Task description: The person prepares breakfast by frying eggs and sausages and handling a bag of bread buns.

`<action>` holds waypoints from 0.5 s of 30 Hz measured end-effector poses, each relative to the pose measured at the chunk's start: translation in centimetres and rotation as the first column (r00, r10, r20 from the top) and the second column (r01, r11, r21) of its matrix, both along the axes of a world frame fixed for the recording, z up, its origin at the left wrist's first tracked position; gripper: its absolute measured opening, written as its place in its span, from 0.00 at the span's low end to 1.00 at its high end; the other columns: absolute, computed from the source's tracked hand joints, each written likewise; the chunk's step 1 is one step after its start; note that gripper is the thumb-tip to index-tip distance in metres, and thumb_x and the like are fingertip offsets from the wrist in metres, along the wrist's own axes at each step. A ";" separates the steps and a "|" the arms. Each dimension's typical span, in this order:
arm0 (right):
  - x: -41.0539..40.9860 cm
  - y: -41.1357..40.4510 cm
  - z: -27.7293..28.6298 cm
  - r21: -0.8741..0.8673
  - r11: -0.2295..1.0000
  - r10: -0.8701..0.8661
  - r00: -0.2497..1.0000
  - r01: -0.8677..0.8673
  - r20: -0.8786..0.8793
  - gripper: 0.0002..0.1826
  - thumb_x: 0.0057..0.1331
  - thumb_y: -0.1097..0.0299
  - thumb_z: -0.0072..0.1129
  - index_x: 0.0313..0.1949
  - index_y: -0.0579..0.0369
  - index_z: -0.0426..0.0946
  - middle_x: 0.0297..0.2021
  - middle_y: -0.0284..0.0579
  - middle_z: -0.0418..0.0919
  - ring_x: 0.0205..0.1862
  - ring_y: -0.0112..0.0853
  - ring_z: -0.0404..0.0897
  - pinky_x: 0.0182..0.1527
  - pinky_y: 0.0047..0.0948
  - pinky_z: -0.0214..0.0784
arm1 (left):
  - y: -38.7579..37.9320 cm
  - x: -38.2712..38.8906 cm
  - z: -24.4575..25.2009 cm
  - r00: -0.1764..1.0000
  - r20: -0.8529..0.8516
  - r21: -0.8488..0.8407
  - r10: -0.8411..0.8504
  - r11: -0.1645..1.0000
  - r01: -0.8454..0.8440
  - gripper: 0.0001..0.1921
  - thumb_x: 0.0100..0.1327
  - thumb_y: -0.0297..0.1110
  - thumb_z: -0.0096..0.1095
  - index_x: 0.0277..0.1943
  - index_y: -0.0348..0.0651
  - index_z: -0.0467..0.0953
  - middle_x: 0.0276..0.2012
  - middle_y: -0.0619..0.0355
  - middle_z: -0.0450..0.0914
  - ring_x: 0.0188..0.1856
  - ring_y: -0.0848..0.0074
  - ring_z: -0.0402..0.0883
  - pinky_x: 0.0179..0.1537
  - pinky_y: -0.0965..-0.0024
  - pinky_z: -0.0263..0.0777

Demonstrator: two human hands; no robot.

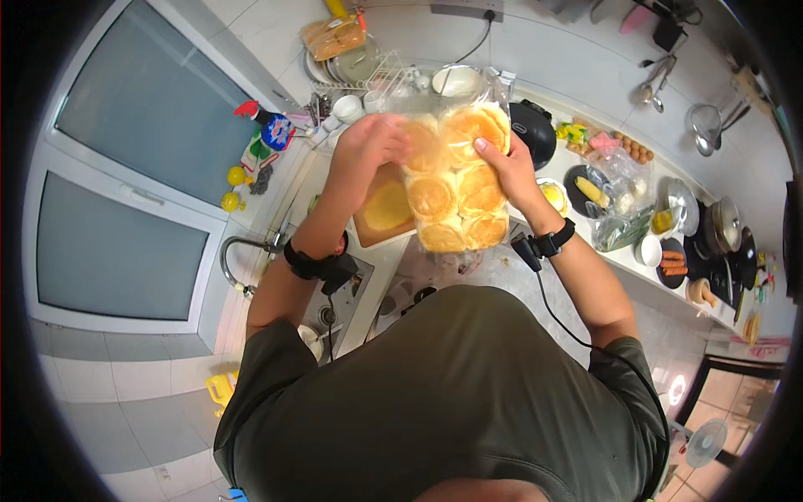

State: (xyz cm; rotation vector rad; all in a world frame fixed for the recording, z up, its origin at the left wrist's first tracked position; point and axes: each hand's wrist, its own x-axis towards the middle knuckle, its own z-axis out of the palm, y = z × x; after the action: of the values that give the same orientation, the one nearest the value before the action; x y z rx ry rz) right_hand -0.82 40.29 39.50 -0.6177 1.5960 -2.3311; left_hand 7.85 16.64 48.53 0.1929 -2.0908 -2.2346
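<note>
A clear plastic bag of round bread buns (461, 188) is held up in front of me, over the counter's edge. My right hand (511, 166) grips its right side, with the thumb across an upper bun. At the bag's upper left is my left hand (382, 141), slightly blurred, its fingers curled near the plastic; whether they pinch it I cannot tell. Below and behind the bag lies a brown cutting board (370, 216) with a flat yellow piece of food on it, partly hidden.
A sink (326, 307) with a curved faucet (229, 251) lies at the left. Behind the bag stand white bowls (348, 108) and a dish rack (382, 78). Along the right counter are a black appliance (533, 135), a plate with corn (590, 190), sausages (674, 263) and pans (718, 229).
</note>
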 end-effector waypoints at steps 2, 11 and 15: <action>0.4 0.9 -0.1 -0.031 0.998 0.049 0.990 -0.046 0.130 0.19 0.69 0.66 0.64 0.56 0.60 0.74 0.45 0.39 0.82 0.43 0.23 0.82 0.46 0.25 0.77 | 2.0 0.5 -0.2 0.971 -0.238 -0.467 0.000 0.877 -0.115 0.19 0.65 0.38 0.67 0.54 0.36 0.74 0.45 0.51 0.79 0.47 0.66 0.80 0.48 0.65 0.75; 2.1 3.0 0.9 -0.063 0.997 -0.039 0.993 0.046 0.109 0.20 0.70 0.66 0.63 0.58 0.61 0.73 0.48 0.41 0.82 0.46 0.25 0.82 0.49 0.27 0.76 | 5.6 -2.7 -1.3 0.585 -0.704 -0.708 -0.402 0.342 -0.618 0.11 0.60 0.30 0.71 0.43 0.38 0.78 0.41 0.52 0.78 0.43 0.61 0.80 0.44 0.64 0.74; 2.4 4.1 1.3 -0.056 0.996 -0.067 0.992 0.074 0.107 0.20 0.70 0.66 0.63 0.57 0.61 0.73 0.48 0.41 0.82 0.47 0.24 0.81 0.50 0.27 0.75 | 6.1 -2.8 -0.3 0.723 -0.683 -0.626 -0.110 0.599 -0.500 0.03 0.65 0.25 0.64 0.41 0.37 0.79 0.34 0.51 0.81 0.36 0.62 0.82 0.39 0.66 0.75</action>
State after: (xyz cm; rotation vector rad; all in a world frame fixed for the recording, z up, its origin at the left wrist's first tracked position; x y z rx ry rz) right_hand 1.56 44.40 40.83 -0.4493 1.5301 -2.4270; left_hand 5.09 22.75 48.24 -0.3590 -2.1740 -0.8200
